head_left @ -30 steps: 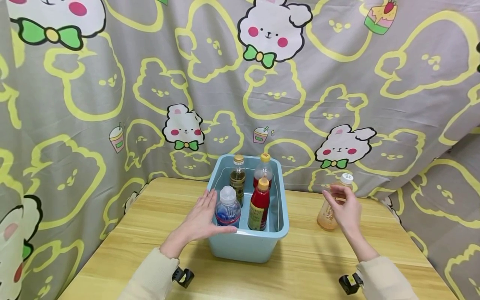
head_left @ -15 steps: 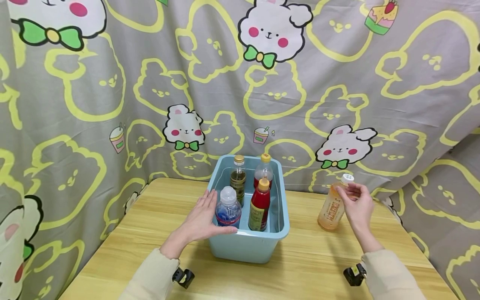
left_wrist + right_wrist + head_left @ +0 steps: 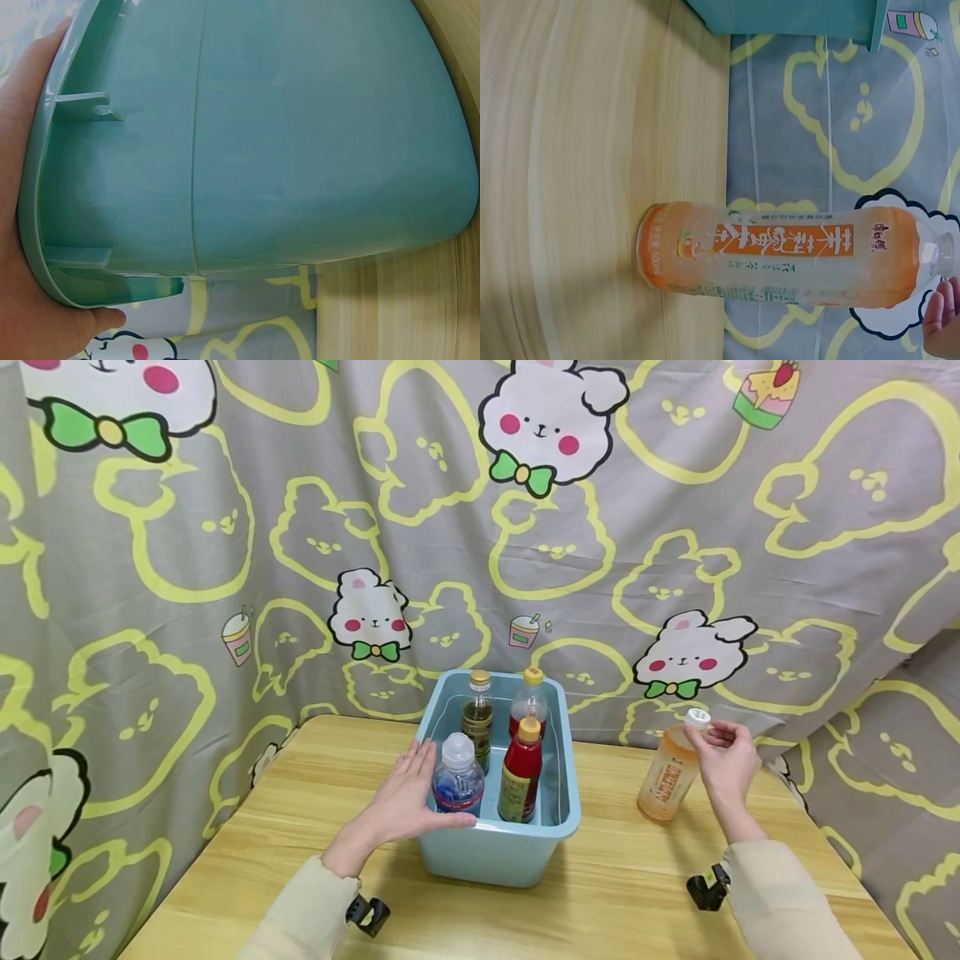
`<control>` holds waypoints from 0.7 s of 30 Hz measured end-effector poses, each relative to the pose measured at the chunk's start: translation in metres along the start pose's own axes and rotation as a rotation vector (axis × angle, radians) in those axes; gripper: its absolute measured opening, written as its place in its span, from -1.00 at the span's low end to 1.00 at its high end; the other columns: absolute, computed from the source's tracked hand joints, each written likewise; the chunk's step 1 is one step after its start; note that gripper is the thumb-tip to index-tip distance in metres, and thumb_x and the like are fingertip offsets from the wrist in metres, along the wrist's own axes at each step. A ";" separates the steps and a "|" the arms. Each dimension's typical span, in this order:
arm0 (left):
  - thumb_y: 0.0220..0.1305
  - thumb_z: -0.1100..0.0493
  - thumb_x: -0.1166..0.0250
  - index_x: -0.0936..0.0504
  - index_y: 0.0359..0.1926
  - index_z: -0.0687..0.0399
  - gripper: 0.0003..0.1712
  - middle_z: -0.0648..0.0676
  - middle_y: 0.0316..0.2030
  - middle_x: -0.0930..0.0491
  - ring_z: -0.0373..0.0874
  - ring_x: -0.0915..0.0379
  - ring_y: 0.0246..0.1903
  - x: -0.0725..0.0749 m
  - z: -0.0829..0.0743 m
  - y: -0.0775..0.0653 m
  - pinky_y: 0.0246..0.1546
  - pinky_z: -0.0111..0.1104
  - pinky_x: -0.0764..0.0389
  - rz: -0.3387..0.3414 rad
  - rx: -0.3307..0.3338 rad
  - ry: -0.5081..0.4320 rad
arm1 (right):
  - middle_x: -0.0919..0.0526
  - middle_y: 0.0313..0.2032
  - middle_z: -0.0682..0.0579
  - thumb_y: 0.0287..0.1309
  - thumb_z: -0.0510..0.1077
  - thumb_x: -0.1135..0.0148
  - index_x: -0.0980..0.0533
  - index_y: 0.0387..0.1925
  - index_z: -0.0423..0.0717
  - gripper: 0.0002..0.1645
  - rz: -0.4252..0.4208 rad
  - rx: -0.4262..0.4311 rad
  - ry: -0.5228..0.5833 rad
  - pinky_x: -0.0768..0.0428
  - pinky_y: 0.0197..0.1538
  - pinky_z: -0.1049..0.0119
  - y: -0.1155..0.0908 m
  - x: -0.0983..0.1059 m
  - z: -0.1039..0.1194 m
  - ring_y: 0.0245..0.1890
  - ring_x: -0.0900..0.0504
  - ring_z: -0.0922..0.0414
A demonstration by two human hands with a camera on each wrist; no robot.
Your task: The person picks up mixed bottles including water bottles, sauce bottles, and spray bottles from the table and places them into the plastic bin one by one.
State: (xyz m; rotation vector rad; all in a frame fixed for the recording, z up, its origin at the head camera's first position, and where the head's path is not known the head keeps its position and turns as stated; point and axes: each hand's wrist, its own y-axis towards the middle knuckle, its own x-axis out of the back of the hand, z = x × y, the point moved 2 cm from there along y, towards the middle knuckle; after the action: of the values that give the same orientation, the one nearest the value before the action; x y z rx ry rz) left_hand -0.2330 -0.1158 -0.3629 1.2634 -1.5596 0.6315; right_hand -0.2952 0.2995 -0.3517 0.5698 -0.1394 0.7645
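Observation:
My left hand (image 3: 405, 793) rests along the left rim of a light blue plastic tub (image 3: 487, 852), fingers straight, thumb spread over the front rim. The left wrist view shows the tub's outer wall (image 3: 300, 135) and the hand at its rim. To the right, a drink bottle (image 3: 667, 777) with an orange label and white cap stands on the table. My right hand (image 3: 726, 768) is at its neck, on the right side, fingers loosely bent and thumb in front. In the right wrist view, fingertips (image 3: 934, 311) show right beside the neck of the bottle (image 3: 787, 255).
Inside the tub stand a blue-labelled bottle (image 3: 457, 781), a red sauce bottle (image 3: 521, 777), a dark gold-capped bottle (image 3: 477, 718) and a yellow-capped bottle (image 3: 529, 702). A patterned curtain (image 3: 442, 485) hangs behind the wooden table (image 3: 600, 893).
My right hand has moved to the right across the front of the drink bottle, up to its neck and cap. The bottle stays in about the same place. My left hand has stayed on the rim.

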 end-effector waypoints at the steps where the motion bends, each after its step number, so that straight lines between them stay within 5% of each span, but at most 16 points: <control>1: -0.28 -0.59 -0.07 0.12 0.32 0.34 0.39 0.27 0.32 0.14 0.07 0.38 0.31 0.000 0.000 0.000 0.26 -0.13 0.20 0.000 0.001 0.001 | -0.51 -0.32 -0.03 -0.11 -0.05 -0.35 -0.41 -0.13 -0.31 -0.45 0.000 -0.005 -0.013 -0.30 -0.40 0.69 0.002 0.000 -0.001 -0.53 -0.30 0.56; 21: -0.29 -0.61 -0.05 0.13 0.32 0.34 0.40 0.27 0.32 0.14 0.07 0.38 0.31 -0.001 0.001 0.001 0.25 -0.14 0.20 -0.004 -0.006 0.016 | -0.49 -0.19 -0.15 -0.11 0.12 -0.30 -0.40 -0.03 -0.33 -0.28 0.094 -0.085 -0.126 -0.32 -0.36 0.50 0.019 -0.007 -0.006 -0.42 -0.35 0.30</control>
State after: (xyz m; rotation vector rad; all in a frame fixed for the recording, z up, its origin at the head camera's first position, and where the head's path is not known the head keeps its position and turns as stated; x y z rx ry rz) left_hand -0.2343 -0.1163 -0.3644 1.2532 -1.5442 0.6326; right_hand -0.3139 0.3092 -0.3511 0.5334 -0.3151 0.8097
